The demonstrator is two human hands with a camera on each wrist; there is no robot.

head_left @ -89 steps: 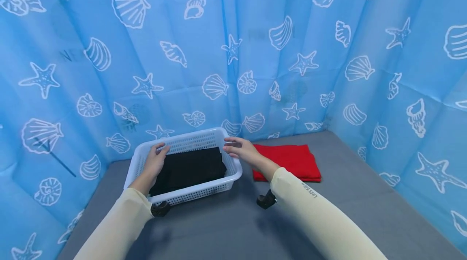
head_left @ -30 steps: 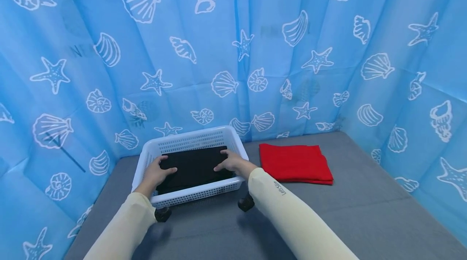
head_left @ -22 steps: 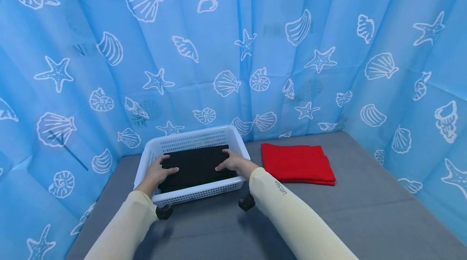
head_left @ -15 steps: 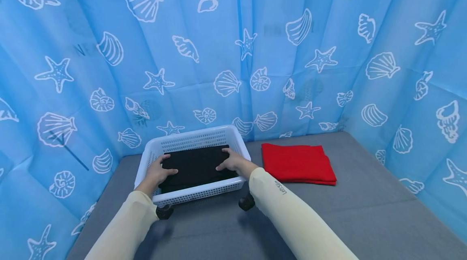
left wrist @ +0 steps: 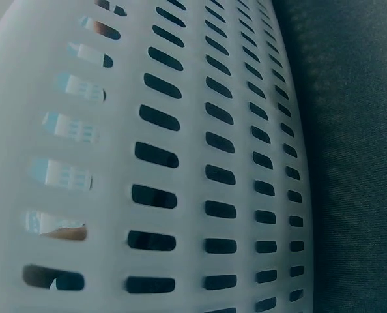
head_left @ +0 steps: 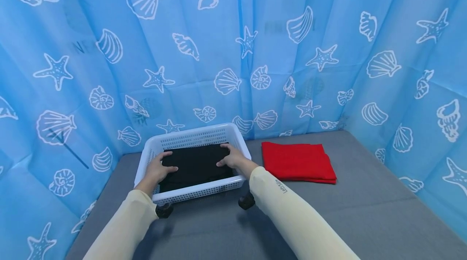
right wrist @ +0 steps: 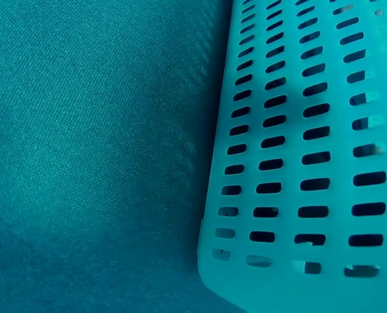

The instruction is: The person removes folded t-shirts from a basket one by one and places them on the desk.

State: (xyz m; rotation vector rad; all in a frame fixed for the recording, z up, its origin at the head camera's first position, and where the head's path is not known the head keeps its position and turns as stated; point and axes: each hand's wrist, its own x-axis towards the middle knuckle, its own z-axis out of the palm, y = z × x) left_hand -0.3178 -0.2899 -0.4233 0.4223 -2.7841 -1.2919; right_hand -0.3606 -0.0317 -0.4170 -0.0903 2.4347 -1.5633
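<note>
A folded black cloth lies inside a white plastic basket with slotted walls. At the cloth's left end my left hand holds it, thumb on top and a finger at the far corner. My right hand has hold of the right end in the same manner; some fingers of both hands are hidden. Outside the basket on the right lies a folded red cloth, touched by neither hand. The left wrist view is filled by the basket wall, and the right wrist view shows its slotted side.
The basket stands on a grey surface towards the back left. A blue curtain printed with white seashells and starfish closes off the back and both sides.
Three seconds ago my hands hovered apart over the basket's two ends; they then came inward and down onto the black cloth. Lately only the fingertips have shifted slightly inward.
</note>
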